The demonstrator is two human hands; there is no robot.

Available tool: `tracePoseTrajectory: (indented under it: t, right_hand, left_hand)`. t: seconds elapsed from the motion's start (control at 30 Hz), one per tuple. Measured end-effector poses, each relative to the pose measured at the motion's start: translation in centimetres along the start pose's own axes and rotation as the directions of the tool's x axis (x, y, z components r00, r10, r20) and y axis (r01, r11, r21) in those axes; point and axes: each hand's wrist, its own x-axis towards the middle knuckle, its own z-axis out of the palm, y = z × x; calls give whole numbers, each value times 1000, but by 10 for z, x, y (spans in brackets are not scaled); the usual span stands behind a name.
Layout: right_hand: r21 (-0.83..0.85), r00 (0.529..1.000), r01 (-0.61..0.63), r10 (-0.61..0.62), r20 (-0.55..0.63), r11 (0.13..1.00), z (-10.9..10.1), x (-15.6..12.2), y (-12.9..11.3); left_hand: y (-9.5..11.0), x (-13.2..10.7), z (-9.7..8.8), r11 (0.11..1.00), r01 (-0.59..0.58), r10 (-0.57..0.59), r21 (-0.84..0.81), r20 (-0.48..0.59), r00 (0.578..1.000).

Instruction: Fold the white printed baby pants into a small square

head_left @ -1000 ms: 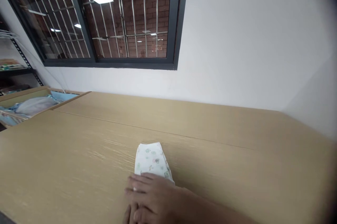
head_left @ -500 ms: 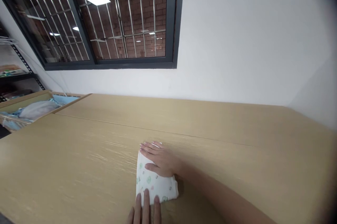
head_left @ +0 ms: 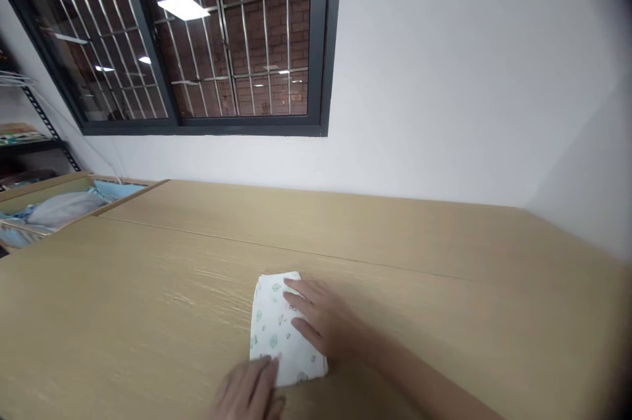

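Note:
A small folded white cloth [head_left: 279, 331] with a pale green and pink print lies flat on the wooden tabletop [head_left: 148, 315]. Over its right side rests my right hand [head_left: 328, 318], fingers apart and pointing left, holding nothing. My left hand [head_left: 247, 390] is at the near left corner of the cloth, its fingers loosely bent with the tips at the edge and the thumb apart below. Slight blur softens both hands. The cloth's right edge is partly hidden under my right hand.
A wooden box [head_left: 160, 184] holding pale blue and white fabric [head_left: 64, 209] stands at the far left. Behind it is a metal shelf [head_left: 39, 143]. A white wall [head_left: 419, 78] and a dark-framed, barred window [head_left: 237, 31] lie behind the table. A seam crosses the tabletop.
My right hand has slid from the cloth's far edge toward its right side, uncovering the top. My left hand has shifted left and its flat fingers have bent.

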Motion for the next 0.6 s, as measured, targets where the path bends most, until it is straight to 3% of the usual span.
tracePoseTrajectory:
  t: [0.13, 0.23, 0.3, 0.37, 0.43, 0.5, 0.57, 0.6]
  right_hand:
    - [161, 998, -12, 1, 70, 987, -10, -31, -17]
    - [232, 993, -29, 2, 117, 972, -16, -47, -25]
    - [257, 989, -58, 21, 144, 965, -19, -52, -27]
    - [259, 988, -80, 41, 152, 963, -19, -53, -27]
    - [263, 990, -93, 62, 123, 960, -16, -51, -26]
    - [283, 990, -134, 117, 76, 950, -11, -46, -23]
    - [306, 977, -208, 210, 29, 929, -9, -38, -21]
    - [326, 967, -244, 255, 9, 913, -10, -34, -20]
  left_hand:
    - [-39, 26, -26, 981, -90, 104, -174, 76, 992]
    - [-50, 36, -32, 949, -142, 175, -280, 97, 980]
    - [-52, 40, -32, 927, -81, 142, -365, 146, 979]
    - [-53, 43, -31, 887, 82, 41, -454, 255, 966]
    - [-55, 50, -31, 804, 317, -90, -503, 425, 901]
    - [-59, 60, -32, 684, 530, -175, -502, 592, 787]
    - [-66, 73, -32, 577, 648, -196, -497, 685, 701]
    - [-70, 80, -31, 543, 673, -197, -503, 702, 684]
